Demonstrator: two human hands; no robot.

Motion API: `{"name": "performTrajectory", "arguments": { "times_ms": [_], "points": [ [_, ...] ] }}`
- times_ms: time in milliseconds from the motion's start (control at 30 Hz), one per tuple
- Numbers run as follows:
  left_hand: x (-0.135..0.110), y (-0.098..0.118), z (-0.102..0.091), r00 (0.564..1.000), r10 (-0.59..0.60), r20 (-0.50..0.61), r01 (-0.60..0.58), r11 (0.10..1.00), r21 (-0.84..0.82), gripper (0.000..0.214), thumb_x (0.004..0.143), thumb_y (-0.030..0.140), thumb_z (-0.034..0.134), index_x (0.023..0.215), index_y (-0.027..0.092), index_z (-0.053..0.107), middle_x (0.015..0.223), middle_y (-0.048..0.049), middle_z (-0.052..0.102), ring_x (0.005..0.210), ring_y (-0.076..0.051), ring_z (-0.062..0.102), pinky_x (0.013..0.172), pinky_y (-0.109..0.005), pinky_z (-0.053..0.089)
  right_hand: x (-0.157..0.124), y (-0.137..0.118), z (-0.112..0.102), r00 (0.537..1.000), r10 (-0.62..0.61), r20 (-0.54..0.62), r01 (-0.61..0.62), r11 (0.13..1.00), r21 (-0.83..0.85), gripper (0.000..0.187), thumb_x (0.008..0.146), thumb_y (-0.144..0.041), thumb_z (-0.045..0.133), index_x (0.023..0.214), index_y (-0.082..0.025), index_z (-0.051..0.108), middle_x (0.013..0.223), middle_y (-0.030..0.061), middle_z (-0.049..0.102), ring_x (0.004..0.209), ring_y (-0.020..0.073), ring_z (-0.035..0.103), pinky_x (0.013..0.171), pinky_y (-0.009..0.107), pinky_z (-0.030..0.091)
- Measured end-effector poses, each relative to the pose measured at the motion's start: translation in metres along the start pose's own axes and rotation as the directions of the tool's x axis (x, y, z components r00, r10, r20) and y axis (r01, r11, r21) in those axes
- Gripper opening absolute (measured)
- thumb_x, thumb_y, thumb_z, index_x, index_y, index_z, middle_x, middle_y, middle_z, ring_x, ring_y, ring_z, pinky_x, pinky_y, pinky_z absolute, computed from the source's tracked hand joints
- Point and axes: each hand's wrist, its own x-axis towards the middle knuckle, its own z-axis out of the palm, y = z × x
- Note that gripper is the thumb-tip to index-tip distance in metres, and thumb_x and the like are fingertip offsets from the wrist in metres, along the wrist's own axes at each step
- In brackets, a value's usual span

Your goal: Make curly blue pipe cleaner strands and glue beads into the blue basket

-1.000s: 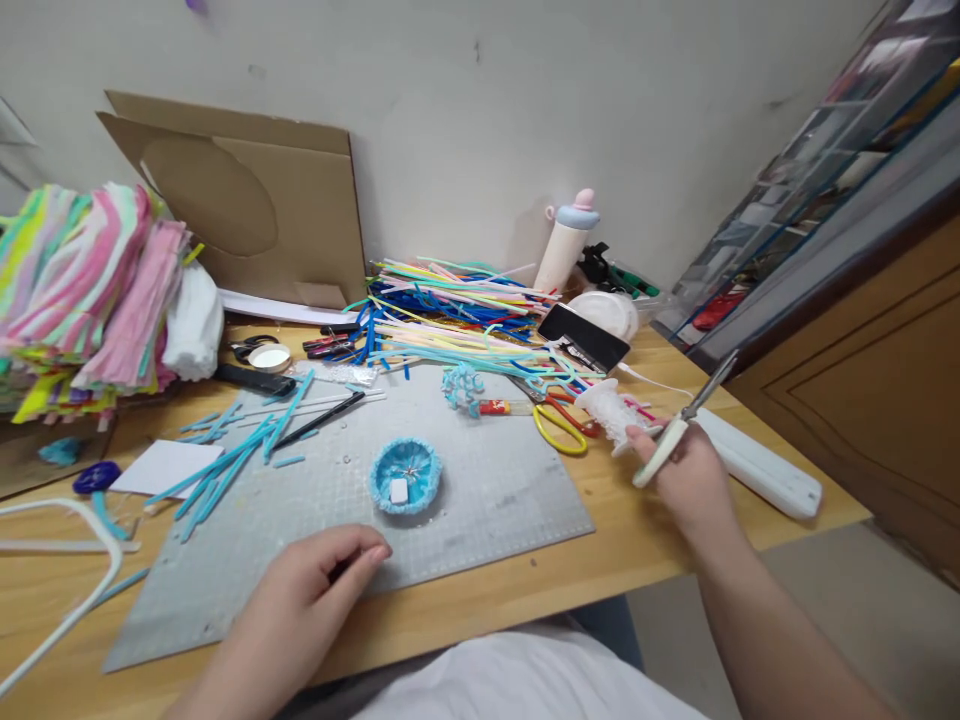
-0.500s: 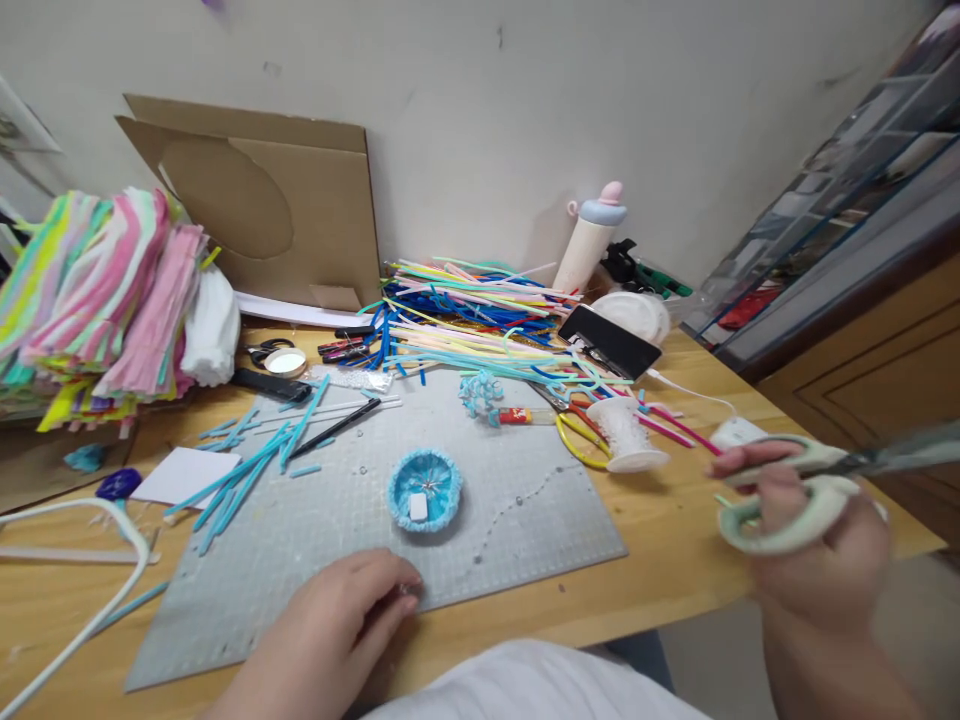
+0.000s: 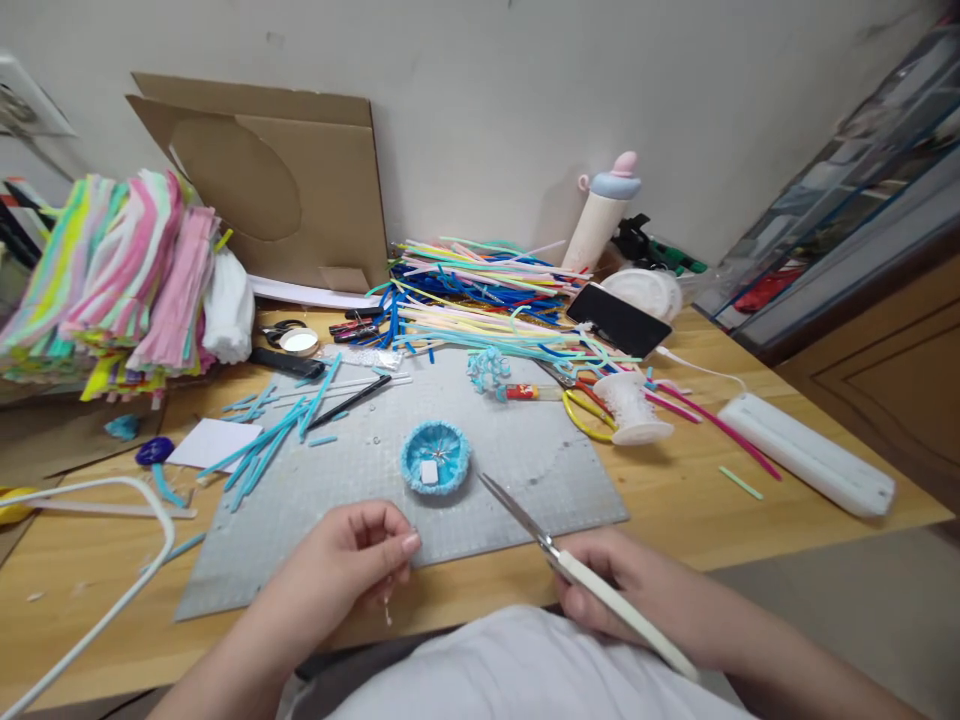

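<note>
Near left: one left hand [image 3: 352, 550], fingertips pinching one thin strand [image 3: 388, 612], its end hanging below. Near right: one right hand [image 3: 611, 560], fingers closed around one pair of pale-handled scissors [image 3: 571, 565], tips far-left. Beyond: one blue bowl [image 3: 444, 489] on one grey mat [image 3: 525, 465], containing one white block [image 3: 428, 472]. Farther right: one red-labelled tube [image 3: 523, 392], lettering illegible.

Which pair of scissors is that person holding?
The pale-handled scissors, gripped in the right hand; the yellow-and-orange-handled pair lies by the spool, with no hand on it.
</note>
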Motion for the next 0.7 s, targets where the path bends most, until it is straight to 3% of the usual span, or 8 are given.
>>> {"name": "performTrajectory", "arguments": {
  "times_ms": [100,167,300,433,500,600,700],
  "points": [
    [0.0,0.006,-0.001,0.993,-0.052,0.104,0.078,0.961,-0.264,0.029,0.071,0.039,0.074,0.067,0.014,0.06,0.055,0.0011,0.06,0.042,-0.005,0.043,0.041,-0.015,0.029,-0.004,0.002,0.003,0.998,0.052,-0.025,-0.05,0.995,0.086,0.053,0.076,-0.069,0.053,0.07,-0.017,0.047,0.061,-0.0035,0.045,0.056,0.0099,0.039,0.05,0.021,0.03],
    [0.001,0.011,-0.001,0.987,-0.052,0.15,0.103,0.929,-0.356,0.025,0.073,0.034,0.074,0.073,0.011,0.065,0.059,-0.0015,0.064,0.042,-0.004,0.047,0.041,-0.014,0.031,-0.005,0.003,0.005,0.995,0.087,-0.05,-0.079,0.986,0.145,0.06,0.072,-0.076,0.05,0.072,-0.016,0.05,0.059,-0.0019,0.049,0.052,0.0101,0.042,0.048,0.021,0.032],
    [0.002,0.022,-0.003,0.982,-0.057,0.179,0.128,0.9,-0.417,0.017,0.076,0.027,0.071,0.079,0.01,0.07,0.066,-0.0046,0.068,0.05,-0.007,0.056,0.047,-0.016,0.041,-0.006,0.007,0.008,0.988,0.126,-0.086,-0.107,0.974,0.198,0.065,0.065,-0.082,0.051,0.071,-0.017,0.051,0.053,-0.0026,0.05,0.045,0.0086,0.041,0.043,0.02,0.031],
    [0.0,0.033,-0.005,0.983,-0.084,0.163,0.147,0.896,-0.42,0.012,0.074,0.023,0.073,0.077,0.012,0.071,0.077,-0.0057,0.071,0.065,-0.011,0.062,0.057,-0.019,0.047,-0.006,0.013,0.008,0.984,0.139,-0.111,-0.111,0.968,0.224,0.064,0.069,-0.081,0.046,0.072,-0.018,0.051,0.05,-0.0034,0.05,0.041,0.0085,0.043,0.04,0.02,0.032],
    [-0.002,0.037,-0.005,0.989,-0.049,0.141,0.101,0.914,-0.392,0.011,0.074,0.023,0.073,0.078,0.012,0.073,0.082,-0.0061,0.071,0.073,-0.012,0.062,0.063,-0.019,0.047,-0.006,0.017,0.007,0.986,0.136,-0.1,-0.11,0.967,0.231,0.064,0.071,-0.081,0.044,0.071,-0.017,0.052,0.047,-0.0034,0.05,0.038,0.0079,0.041,0.039,0.019,0.032],
    [-0.003,0.038,-0.004,0.993,0.092,0.079,-0.059,0.936,-0.348,0.012,0.076,0.022,0.071,0.083,0.014,0.074,0.088,-0.0056,0.07,0.079,-0.012,0.059,0.068,-0.019,0.045,-0.007,0.021,0.004,0.99,0.124,-0.061,-0.106,0.966,0.238,0.064,0.073,-0.079,0.043,0.068,-0.016,0.053,0.045,-0.0032,0.05,0.034,0.0066,0.038,0.036,0.018,0.03],
    [-0.001,0.034,0.003,0.966,0.259,0.008,-0.236,0.891,-0.389,0.007,0.076,0.018,0.068,0.069,0.016,0.07,0.103,-0.0037,0.068,0.092,-0.013,0.057,0.074,-0.018,0.044,-0.009,0.022,0.001,0.994,0.112,-0.02,-0.104,0.965,0.24,0.063,0.075,-0.077,0.043,0.067,-0.016,0.055,0.046,-0.003,0.051,0.032,0.0064,0.036,0.035,0.019,0.028]
  ]
}}
